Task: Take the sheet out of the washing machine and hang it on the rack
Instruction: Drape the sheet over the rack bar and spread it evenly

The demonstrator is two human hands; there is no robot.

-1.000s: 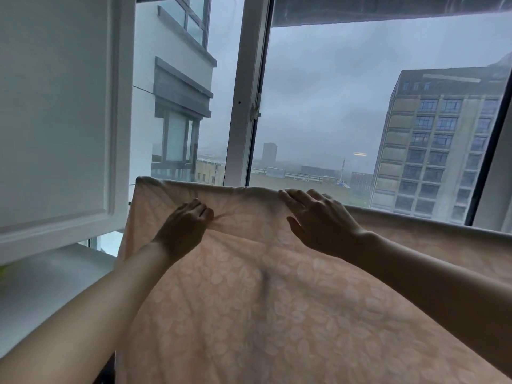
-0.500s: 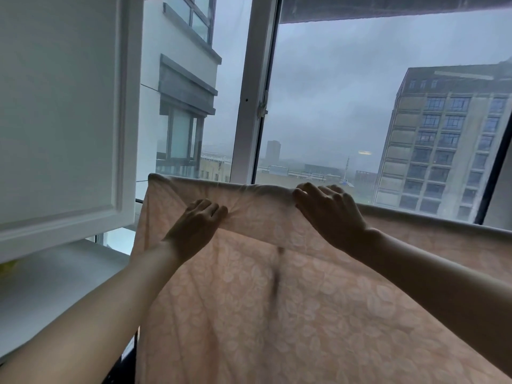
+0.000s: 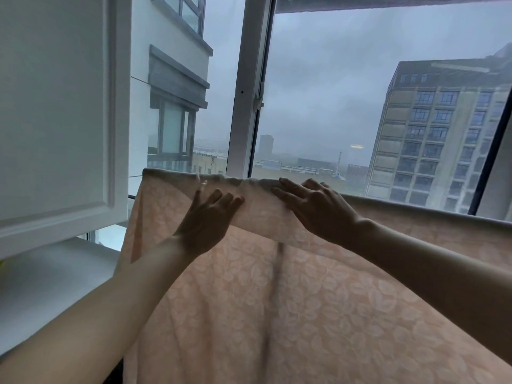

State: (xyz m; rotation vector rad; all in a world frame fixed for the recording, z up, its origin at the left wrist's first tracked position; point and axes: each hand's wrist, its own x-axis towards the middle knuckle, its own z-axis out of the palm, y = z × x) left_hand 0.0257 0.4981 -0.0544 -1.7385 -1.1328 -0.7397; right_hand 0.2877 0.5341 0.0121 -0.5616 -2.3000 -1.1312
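Sheet [image 3: 277,314]: peach, leaf print, draped over the rack directly under both grips, rack bar itself hidden by the fold. Long drop hanging below the grips. Short, paler flap doubled over between them. End corner off to the left of the left grip; past the right grip, running on out of view.

Left grip [image 3: 206,217]: fingers straight, laid flat on the cloth just below the top fold, nothing clasped. Right grip [image 3: 318,209]: fingers spread and straight, resting on the top fold. Thumb hidden, so a tuck under the flap can't be ruled out.

Handling, as a judgement: thin, soft, zero stiffness, translucent against the window [image 3: 360,92] beyond the grips. Probably damp, hence heavier than dry cloth and clingy rather than slippery. Not fragile. Likely to creep off the bar toward the longer side if left uneven.

Where to take hold: pinch the top fold or the flap's lower edge right at each grip, then draw apart along the bar to flatten. Avoid grabbing mid-drop, only bunches it.
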